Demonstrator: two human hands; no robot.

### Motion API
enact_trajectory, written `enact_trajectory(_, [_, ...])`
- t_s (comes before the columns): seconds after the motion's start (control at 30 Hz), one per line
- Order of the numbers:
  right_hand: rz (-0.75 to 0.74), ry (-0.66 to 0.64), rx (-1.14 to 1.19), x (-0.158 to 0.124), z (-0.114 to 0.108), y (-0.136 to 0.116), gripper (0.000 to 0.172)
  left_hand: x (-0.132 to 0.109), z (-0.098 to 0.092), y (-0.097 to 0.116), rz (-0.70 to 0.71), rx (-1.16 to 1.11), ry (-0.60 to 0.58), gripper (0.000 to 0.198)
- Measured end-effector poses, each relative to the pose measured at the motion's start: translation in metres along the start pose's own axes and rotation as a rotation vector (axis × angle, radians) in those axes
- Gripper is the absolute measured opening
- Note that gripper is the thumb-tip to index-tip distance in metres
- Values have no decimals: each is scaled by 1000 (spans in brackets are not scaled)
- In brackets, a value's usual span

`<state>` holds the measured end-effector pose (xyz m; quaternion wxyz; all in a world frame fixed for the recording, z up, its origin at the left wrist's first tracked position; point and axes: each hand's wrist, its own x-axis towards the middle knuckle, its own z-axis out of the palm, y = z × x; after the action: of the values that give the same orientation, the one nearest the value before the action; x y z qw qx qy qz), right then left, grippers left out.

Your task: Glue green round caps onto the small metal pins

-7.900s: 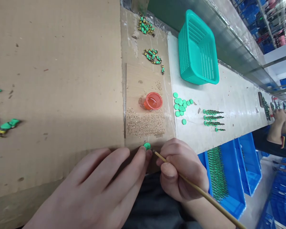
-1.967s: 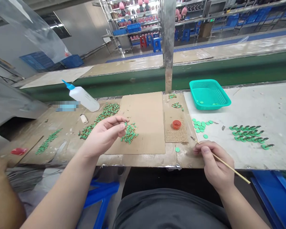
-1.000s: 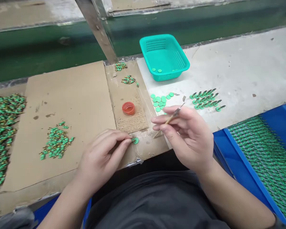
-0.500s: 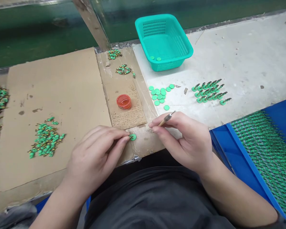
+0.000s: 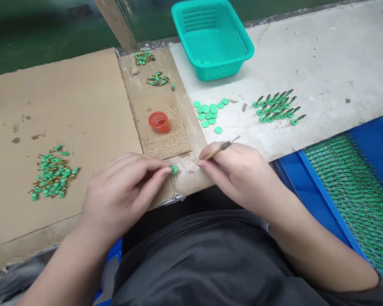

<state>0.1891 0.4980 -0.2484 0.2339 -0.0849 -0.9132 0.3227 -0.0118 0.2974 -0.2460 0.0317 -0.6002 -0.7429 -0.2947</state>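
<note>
My left hand (image 5: pixel 124 191) is closed, thumb and forefinger pinching a small figure with a round green base (image 5: pixel 174 170) at the table's front edge. Most of that figure is hidden by the fingertips; the base shows beside them. Just to the right, my right hand (image 5: pixel 239 170) grips a thin wooden-handled tool (image 5: pixel 217 150) with a dark collar and a fine tip pointing up and right, away from the base. Beyond the hands stands a red cup (image 5: pixel 158 122) on a speckled cardboard piece (image 5: pixel 166 146). Loose green discs (image 5: pixel 209 114) lie to the cup's right.
A pile of green and gold figures (image 5: pixel 52 174) lies on cardboard at left, with smaller heaps (image 5: pixel 158 79) behind the cup. A teal basket (image 5: pixel 217 72) stands at the back. Figures on discs (image 5: pixel 277 108) stand in rows at right, above a blue tray (image 5: pixel 322 204) of more.
The view has shifted, so the table's things sit higher and further left. My right hand has turned the tool slightly flatter. The left hand keeps its pinch on the figure.
</note>
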Motion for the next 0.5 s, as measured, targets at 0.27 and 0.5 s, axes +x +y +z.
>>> enact_trajectory(0.27, [21, -26, -25, 2, -1, 4, 19, 0, 0, -6, 97, 57, -16, 6])
enact_trajectory(0.5, [-37, 107, 141, 5, 17, -7, 23, -3, 2, -6, 87, 27, 10, 7])
